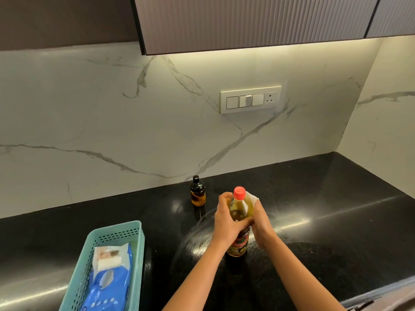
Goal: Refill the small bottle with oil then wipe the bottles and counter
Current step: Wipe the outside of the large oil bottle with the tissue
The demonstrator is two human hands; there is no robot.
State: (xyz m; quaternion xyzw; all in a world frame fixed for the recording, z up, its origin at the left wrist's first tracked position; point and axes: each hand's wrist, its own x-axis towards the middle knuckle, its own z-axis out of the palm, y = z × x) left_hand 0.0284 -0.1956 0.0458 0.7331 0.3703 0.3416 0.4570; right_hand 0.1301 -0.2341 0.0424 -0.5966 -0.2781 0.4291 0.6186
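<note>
Both hands close around the big oil bottle [238, 223], which stands upright on the black surface [325, 209]. The left hand [226, 218] wraps its neck and shoulder; the right hand [260, 221] presses a white wipe [252, 198] against its far side. The small bottle [198, 194] stands capped near the back wall, apart from them. A teal basket [105, 239] holding a wipes pack [110, 279] sits at front left. Right of the hands the surface lies open to the corner.
</note>
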